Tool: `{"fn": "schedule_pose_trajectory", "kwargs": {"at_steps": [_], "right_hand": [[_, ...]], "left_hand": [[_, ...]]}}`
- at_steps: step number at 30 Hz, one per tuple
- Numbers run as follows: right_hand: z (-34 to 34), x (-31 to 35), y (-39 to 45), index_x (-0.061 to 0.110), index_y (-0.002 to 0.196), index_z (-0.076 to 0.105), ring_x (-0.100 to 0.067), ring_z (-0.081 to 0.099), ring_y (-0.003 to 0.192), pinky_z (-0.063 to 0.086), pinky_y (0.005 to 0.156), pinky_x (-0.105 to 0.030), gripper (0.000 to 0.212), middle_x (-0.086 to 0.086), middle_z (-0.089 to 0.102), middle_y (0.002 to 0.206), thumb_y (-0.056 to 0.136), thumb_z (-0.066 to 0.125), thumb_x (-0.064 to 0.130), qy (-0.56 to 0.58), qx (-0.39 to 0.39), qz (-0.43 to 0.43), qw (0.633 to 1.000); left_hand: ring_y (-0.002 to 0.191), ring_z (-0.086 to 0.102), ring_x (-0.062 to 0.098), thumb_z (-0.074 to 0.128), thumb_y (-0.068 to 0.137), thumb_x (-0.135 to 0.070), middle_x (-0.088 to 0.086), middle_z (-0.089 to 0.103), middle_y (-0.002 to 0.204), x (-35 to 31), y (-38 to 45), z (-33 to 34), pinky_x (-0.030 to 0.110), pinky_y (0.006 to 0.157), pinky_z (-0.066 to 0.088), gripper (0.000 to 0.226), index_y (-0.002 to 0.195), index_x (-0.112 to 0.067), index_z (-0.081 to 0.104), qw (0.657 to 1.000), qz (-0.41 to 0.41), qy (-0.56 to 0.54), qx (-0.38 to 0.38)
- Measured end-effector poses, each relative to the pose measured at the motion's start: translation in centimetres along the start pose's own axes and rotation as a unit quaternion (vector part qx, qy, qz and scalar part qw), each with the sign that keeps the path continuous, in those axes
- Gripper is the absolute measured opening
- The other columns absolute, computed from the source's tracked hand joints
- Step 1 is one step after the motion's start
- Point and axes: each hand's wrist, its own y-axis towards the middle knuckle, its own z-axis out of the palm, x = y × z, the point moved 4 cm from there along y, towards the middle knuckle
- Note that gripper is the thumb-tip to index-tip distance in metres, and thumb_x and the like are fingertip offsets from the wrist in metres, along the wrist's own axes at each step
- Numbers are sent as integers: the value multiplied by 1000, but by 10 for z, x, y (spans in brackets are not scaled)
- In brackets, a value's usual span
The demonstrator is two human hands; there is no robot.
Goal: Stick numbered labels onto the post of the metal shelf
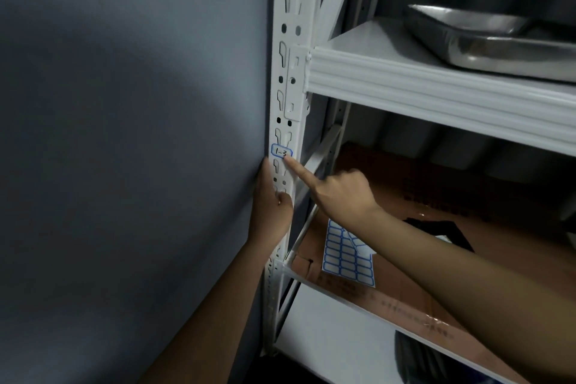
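The white perforated shelf post runs down the middle of the view. A small blue-bordered label marked "1-3" sits on the post, a little below the upper shelf beam. My right hand points with its index finger, and the fingertip presses the label's lower right corner. My left hand wraps around the post just below the label, thumb on the front face. A sheet of blank blue-bordered labels lies on a cardboard box on the lower shelf.
A grey wall stands directly left of the post. A steel tray rests on the upper shelf. Diagonal braces cross behind the post. The cardboard box fills most of the lower shelf.
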Motion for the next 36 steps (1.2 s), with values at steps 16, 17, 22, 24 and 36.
{"fn": "schedule_pose_trajectory", "kwargs": {"at_steps": [16, 17, 22, 24, 36], "right_hand": [[-26, -15, -1, 16, 141, 34, -27, 63, 78, 36, 60, -31, 43, -6, 62, 94, 101, 32, 30, 59, -53, -98, 992], [-29, -18, -3, 16, 133, 43, -28, 63, 80, 37, 61, -31, 37, -6, 63, 97, 100, 33, 31, 81, -61, -89, 991], [-35, -25, -9, 11, 102, 57, -30, 64, 85, 36, 62, -31, 28, -7, 62, 98, 97, 38, 31, 144, -67, -65, 985], [-37, -27, -11, 11, 100, 58, -29, 62, 84, 37, 62, -30, 28, -8, 60, 97, 97, 39, 32, 162, -67, -66, 982], [-63, -45, -3, 15, 77, 45, -21, 49, 70, 39, 64, -30, 19, 0, 43, 71, 92, 45, 26, 225, 0, -38, 974]], "left_hand": [[119, 53, 18, 43, 79, 3, 1, 53, 132, -18, 1, -2, 32, 91, 47, 62, 134, -24, 39, 999, -17, 36, -7], [118, 54, 18, 46, 78, -1, 1, 54, 130, -18, 2, -2, 36, 93, 48, 58, 132, -24, 40, 998, -18, 54, -10], [98, 65, 25, 49, 75, -18, 4, 63, 112, -26, 3, 0, 45, 77, 57, 42, 117, -21, 52, 986, -53, 149, -57], [98, 64, 29, 46, 73, -17, 8, 64, 110, -40, -5, 1, 48, 80, 56, 42, 114, -13, 54, 984, -60, 140, -91], [96, 59, 33, 38, 93, -16, 17, 62, 105, -98, -7, -6, 36, 79, 45, 23, 100, -3, 56, 929, -77, 339, -126]]}}
